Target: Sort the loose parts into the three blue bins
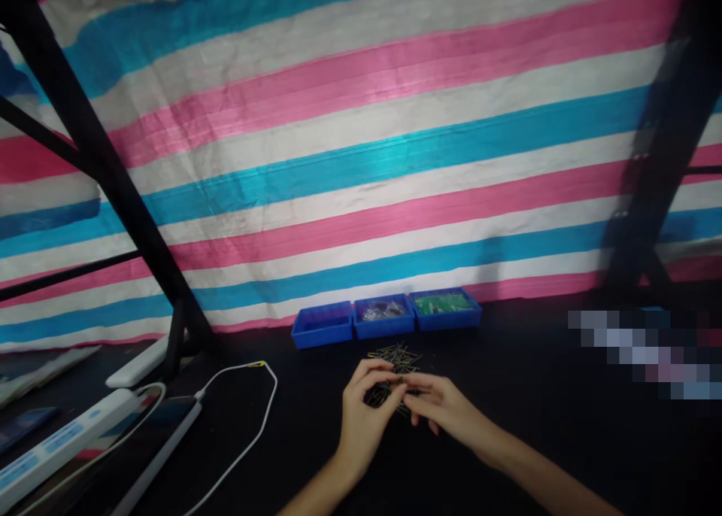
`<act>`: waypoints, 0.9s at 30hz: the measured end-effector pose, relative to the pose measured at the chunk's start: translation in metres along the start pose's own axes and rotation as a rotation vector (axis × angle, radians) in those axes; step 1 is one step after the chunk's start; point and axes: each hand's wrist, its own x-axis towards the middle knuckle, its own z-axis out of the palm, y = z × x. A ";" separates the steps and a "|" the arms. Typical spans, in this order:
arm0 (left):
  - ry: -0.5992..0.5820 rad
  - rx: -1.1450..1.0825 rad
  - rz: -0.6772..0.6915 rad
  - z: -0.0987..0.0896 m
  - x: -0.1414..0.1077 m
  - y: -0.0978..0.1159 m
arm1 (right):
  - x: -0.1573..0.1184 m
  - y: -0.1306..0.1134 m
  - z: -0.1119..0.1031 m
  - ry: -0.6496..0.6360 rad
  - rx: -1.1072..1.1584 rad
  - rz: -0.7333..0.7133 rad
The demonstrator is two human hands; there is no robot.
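Note:
A loose pile of thin, dark and brassy stick-like pieces (399,356) lies on the black table, partly covered by my hands. My left hand (364,407) is curled above the pile's left side, with its thumb and fingers bent towards the right hand. From the right, my right hand (443,405) meets it, thumb and forefinger pinched together. The fingertips of both hands come together over the pile around something small and dark, whose kind I cannot make out. Beyond the pile stand three blue trays, the nearest being the middle tray (384,331).
The left tray (323,338) shows its dark bottom; the middle one has small clear or silvery parts (383,310), the right one green circuit boards (444,304). At left lie a power strip (68,437), a white cable (248,450) and a flat dark device (161,448). Striped sheeting (361,147) hangs behind.

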 end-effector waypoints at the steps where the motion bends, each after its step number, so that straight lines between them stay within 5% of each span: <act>1: -0.017 -0.018 -0.011 0.001 0.000 0.001 | -0.001 0.000 0.001 -0.023 -0.042 0.001; 10: 0.019 -0.090 -0.007 0.003 -0.001 0.008 | -0.001 0.000 -0.006 0.000 -0.230 0.001; 17: 0.044 -0.079 0.036 0.000 0.001 0.002 | 0.005 0.003 -0.014 0.229 -0.194 0.008; 21: -0.034 -0.047 0.060 -0.003 0.002 -0.009 | 0.006 0.007 -0.010 0.326 -0.139 -0.029; 27: -0.196 -0.025 0.112 -0.005 0.000 -0.012 | 0.008 0.012 -0.003 0.277 -0.146 -0.193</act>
